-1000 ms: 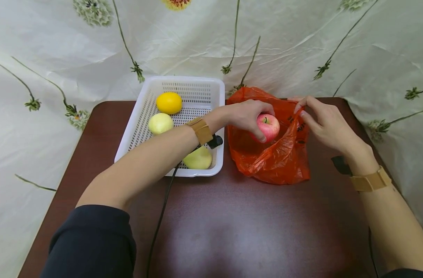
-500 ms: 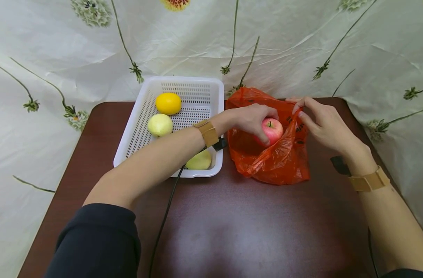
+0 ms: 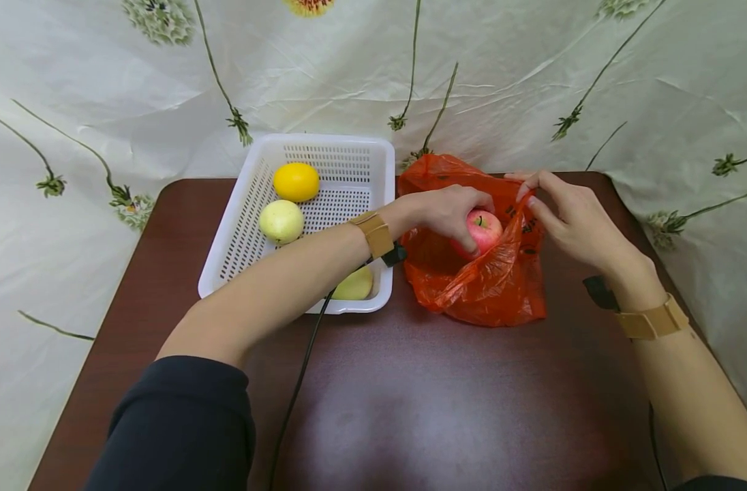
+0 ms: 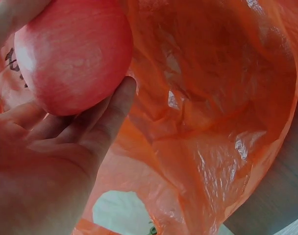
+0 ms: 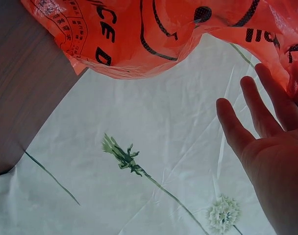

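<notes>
Rightward goes the apple [image 3: 489,228] in the mouth of the bag [image 3: 502,290], left grip [image 3: 452,210] curled round it! Left wrist view reveals fingers [image 4: 111,112] beneath, hidden overhead; right grip [image 3: 570,217] pinches the bag.

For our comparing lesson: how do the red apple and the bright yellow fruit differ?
The apple is pinkish red; the yellow fruit is bright yellow. The left hand holds the apple at the red bag; the yellow fruit lies untouched in the white basket. Both are rounded.

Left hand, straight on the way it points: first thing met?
Likely the right wall of the red plastic bag, just beyond the held apple; whether they touch is unclear.
</notes>
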Motion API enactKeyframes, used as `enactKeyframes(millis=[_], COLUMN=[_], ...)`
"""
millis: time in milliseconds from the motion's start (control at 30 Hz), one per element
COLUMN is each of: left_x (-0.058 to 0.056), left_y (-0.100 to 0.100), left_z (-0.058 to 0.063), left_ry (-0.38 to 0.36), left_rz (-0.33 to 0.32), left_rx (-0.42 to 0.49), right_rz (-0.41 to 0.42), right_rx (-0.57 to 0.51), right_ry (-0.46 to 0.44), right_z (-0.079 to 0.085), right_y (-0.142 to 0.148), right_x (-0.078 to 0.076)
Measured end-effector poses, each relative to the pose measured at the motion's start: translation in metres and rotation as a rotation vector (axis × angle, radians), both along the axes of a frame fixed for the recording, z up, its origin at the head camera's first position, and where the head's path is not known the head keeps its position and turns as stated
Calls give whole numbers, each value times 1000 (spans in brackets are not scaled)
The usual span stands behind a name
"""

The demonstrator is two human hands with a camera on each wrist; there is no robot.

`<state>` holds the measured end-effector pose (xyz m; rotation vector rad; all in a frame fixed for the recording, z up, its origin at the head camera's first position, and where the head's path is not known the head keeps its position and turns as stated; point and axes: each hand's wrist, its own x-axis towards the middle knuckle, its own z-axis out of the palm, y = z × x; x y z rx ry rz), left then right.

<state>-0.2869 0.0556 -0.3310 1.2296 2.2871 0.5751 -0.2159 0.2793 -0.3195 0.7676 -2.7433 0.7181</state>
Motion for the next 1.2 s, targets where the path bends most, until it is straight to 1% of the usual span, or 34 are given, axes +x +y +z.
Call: enactKeyframes(millis=[133,267,433,633,833,1000,1200], left_x=[0,0,0,1,3,5,8], left_y=[3,5,8,11,9,8,8], left_z=[-3,-5,-8,-13,-12,-12,-14], left_ry=[-8,-22,-8,-39,-38,-57,-85], left_rz=[0,17,48,102,141,190,219], left_rx=[1,-9,-36,-77,-96,-124,-154], right_rz=[-3,10,23,12,12,6,6], right_rx=[-7,-19,-25,-17,-17,-15,-16], right_ry=[-4,10,27,20,18,11,5], right_z=[0,-1,-2,-3,-3,-3,-3], right_y=[0,1,0,1,2,2,1], right_x=[1,0,-1,-1,-1,0,1])
